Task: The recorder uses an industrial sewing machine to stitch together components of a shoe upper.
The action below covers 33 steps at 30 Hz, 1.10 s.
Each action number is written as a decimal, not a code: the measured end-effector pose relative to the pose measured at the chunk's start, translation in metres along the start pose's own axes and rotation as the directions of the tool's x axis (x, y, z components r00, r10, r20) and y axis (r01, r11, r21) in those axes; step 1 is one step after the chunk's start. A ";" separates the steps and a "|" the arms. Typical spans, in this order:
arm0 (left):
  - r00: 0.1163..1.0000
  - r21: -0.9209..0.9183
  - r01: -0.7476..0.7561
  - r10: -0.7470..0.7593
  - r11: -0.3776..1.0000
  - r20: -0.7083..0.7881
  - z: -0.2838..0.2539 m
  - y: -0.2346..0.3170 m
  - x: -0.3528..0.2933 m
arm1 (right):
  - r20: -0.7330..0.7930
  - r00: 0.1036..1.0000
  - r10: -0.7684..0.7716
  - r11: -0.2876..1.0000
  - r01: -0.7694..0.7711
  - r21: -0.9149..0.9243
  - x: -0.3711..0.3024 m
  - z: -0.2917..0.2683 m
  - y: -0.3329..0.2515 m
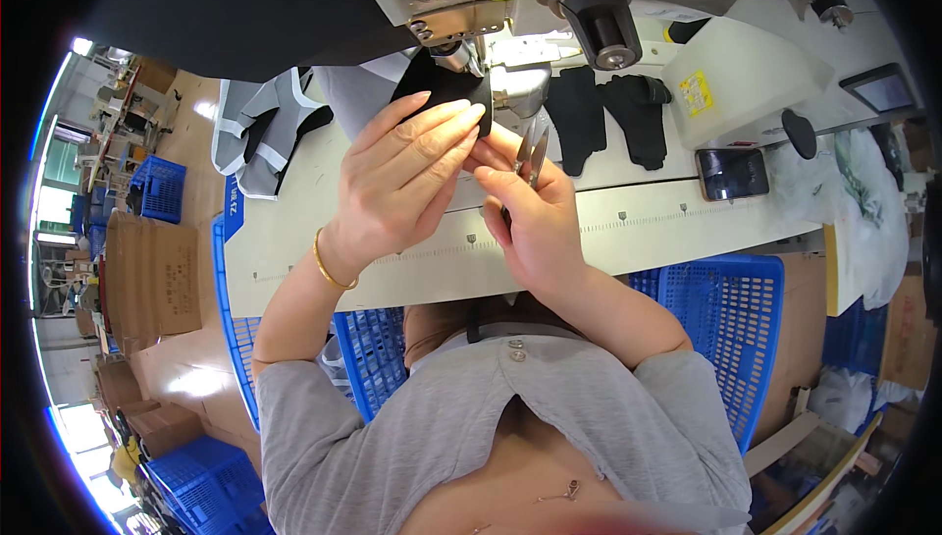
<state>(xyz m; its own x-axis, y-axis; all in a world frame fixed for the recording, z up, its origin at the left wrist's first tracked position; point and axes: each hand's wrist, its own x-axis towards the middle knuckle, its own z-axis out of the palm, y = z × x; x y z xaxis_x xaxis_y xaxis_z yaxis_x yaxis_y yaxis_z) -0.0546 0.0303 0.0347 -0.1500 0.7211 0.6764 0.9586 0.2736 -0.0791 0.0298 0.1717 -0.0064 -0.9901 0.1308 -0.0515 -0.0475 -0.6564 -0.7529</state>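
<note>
While the sewing machine [510, 5] sits idle at the top of the head view, both hands meet just in front of its needle area. The left hand [407, 177] is closed on a small black fabric piece [442, 83], fingers laid flat over its lower edge, thumb hidden beneath; the piece rises from the fingertips to right under the machine head. The right hand [535, 226] pinches a pair of small metal thread snips [532, 154], blades pointing up and touching the left fingertips. Whether the blades are parted I cannot tell.

By my reckoning this is trimming work, and doing it well means keeping the cloth taut between the left fingers, putting only the tips of the snips to the loose thread, and keeping the blades clear of the seam and the skin.

Right of the machine's needle area, more black fabric pieces [603, 118] lie on the pale table [294, 240]; further right rests a dark phone [731, 174]. Below the table edge stand blue plastic crates [731, 319], and grey-and-white cloth [260, 133] lies left of the machine.
</note>
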 end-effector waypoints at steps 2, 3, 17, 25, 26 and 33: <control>1.000 0.001 -0.008 0.008 1.000 0.003 -0.001 -0.001 0.002 | 0.013 1.000 -0.011 1.000 0.010 0.009 0.002 0.000 -0.001; 1.000 -0.008 -0.018 0.018 1.000 -0.006 0.002 -0.003 0.005 | -0.018 1.000 -0.016 1.000 0.016 0.008 0.004 0.000 -0.003; 0.997 0.019 -0.011 0.013 1.000 -0.079 0.015 -0.014 0.011 | -0.012 1.000 -0.019 1.000 0.019 0.014 0.010 0.001 -0.011; 0.995 -0.004 0.005 -0.005 1.000 -0.096 0.017 -0.023 0.011 | -0.001 1.000 -0.002 1.000 0.002 -0.028 0.011 0.006 -0.014; 0.995 -0.009 0.004 -0.005 1.000 -0.103 0.018 -0.024 0.011 | 0.003 1.000 -0.009 1.000 0.009 -0.027 0.011 0.006 -0.013; 0.994 -0.015 0.010 -0.012 1.000 -0.113 0.018 -0.026 0.013 | 0.004 1.000 -0.022 1.000 0.022 -0.013 0.010 0.011 -0.013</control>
<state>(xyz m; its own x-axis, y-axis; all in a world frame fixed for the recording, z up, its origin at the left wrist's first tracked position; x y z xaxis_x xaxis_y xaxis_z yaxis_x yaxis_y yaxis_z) -0.0857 0.0442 0.0323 -0.1331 0.6413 0.7556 0.9605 0.2716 -0.0614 0.0188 0.1738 0.0099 -0.9893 0.1423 -0.0328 -0.0672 -0.6434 -0.7626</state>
